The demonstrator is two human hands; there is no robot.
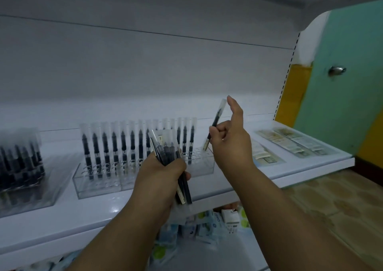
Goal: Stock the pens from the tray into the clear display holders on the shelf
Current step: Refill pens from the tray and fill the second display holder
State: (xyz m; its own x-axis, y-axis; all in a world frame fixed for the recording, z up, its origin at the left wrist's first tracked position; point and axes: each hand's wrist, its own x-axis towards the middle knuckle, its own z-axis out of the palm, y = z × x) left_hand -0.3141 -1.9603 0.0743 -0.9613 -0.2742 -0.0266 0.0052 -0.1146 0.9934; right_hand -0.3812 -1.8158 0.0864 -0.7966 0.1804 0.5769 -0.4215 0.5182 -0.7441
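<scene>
My left hand grips a bundle of several black pens with clear caps, held upright in front of the shelf. In my right hand is a single black pen, tilted, its lower tip just above the empty right end of a clear display holder. That holder carries a row of several upright pens along its back. A second clear holder, full of black pens, stands at the far left. No tray is in view.
The white shelf also carries flat packets at the right. Below the shelf's front edge lie boxed goods. A green and yellow wall stands to the right, with tiled floor beneath.
</scene>
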